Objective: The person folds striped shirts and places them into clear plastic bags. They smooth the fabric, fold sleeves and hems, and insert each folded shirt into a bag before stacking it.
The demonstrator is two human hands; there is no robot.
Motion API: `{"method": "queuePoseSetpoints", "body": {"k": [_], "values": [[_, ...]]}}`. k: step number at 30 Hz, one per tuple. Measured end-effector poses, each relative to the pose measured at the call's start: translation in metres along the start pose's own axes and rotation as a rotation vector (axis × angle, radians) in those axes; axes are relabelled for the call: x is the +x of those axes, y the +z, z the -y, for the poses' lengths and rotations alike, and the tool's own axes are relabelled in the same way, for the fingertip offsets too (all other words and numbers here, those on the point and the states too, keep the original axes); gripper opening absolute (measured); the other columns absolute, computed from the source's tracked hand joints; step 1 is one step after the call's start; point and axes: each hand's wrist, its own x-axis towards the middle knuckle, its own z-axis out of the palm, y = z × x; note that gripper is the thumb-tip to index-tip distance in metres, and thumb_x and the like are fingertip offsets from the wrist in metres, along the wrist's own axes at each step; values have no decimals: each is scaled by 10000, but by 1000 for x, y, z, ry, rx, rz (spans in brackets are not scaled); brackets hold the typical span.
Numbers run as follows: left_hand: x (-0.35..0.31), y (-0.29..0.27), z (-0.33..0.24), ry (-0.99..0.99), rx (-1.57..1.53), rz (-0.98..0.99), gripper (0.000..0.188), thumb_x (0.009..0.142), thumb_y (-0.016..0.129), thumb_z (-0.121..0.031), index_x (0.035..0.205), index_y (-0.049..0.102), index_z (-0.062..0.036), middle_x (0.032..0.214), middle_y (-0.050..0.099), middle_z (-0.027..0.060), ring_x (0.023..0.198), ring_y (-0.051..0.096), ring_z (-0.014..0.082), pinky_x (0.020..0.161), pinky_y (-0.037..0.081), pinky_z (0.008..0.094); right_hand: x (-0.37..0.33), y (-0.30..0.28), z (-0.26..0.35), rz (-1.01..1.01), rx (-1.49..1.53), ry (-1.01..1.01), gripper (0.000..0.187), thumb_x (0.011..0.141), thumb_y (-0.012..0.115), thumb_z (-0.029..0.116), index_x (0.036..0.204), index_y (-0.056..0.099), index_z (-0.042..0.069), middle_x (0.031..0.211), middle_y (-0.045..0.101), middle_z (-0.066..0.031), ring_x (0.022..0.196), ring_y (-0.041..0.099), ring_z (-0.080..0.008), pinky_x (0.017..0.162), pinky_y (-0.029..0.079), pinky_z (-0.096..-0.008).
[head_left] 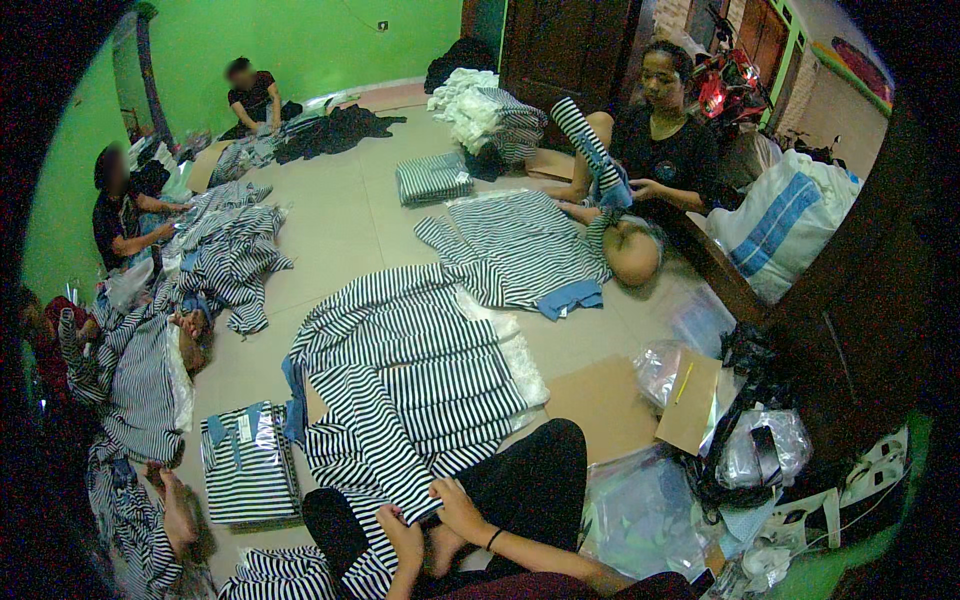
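Striped shirt (pixel 448 392) on floor (pixel 345 220), ahead of hands | sleeve (pixel 372 435) long axis runs forward-left from fingers | left hand (pixel 404 538), right hand (pixel 462 513): fingers pinching sleeve's near end | right slightly farther forward

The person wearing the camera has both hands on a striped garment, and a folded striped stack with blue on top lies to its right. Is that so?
Not quite: the head view shows the folded striped stack lying to the left of the striped garment, not its right. The left hand and right hand are indeed both on the garment.
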Motion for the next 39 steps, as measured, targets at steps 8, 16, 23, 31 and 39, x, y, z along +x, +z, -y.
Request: {"method": "queuePoseSetpoints", "body": {"k": [8, 16, 23, 31, 39], "values": [[-8, 31, 6, -138, -269, -135, 319, 564, 394, 60, 874, 337, 10, 798, 321, 99, 771, 324, 208, 778, 285, 273, -10, 18, -6, 37, 4, -53, 268, 635, 442, -40, 898, 435, 12, 881, 404, -159, 867, 413, -323, 779, 344, -368], [-14, 12, 15, -147, -92, 239, 342, 521, 511, 51, 816, 356, -25, 724, 325, 71, 666, 338, 174, 628, 326, 258, -13, 1, -28, 77, -40, 3, 277, 622, 420, -68, 878, 494, 9, 851, 431, -158, 856, 429, -311, 778, 362, -337], [-23, 18, 11, 45, 51, 146, 409, 592, 337, 101, 1000, 320, 89, 946, 346, 200, 924, 351, 305, 871, 253, 339, -20, -4, -3, 191, -242, -42, 340, 706, 431, 23, 1045, 429, 31, 947, 436, -147, 915, 461, -317, 761, 414, -357], [-20, 7, 28, 156, 92, -21, 303, 661, 426, -20, 934, 323, 64, 868, 322, 184, 826, 347, 291, 779, 290, 355, -21, -11, -5, 46, -331, -384, 325, 705, 440, 54, 1029, 435, 41, 885, 483, -101, 748, 546, -261, 588, 476, -299], [-28, -30, 16, 451, 162, 113, 265, 648, 517, 2, 898, 436, 31, 893, 463, 196, 819, 462, 321, 744, 383, 348, -22, -28, -10, 170, -513, -463, 313, 681, 468, 82, 994, 490, 84, 918, 520, -67, 681, 561, -177, 568, 466, -268]]}}
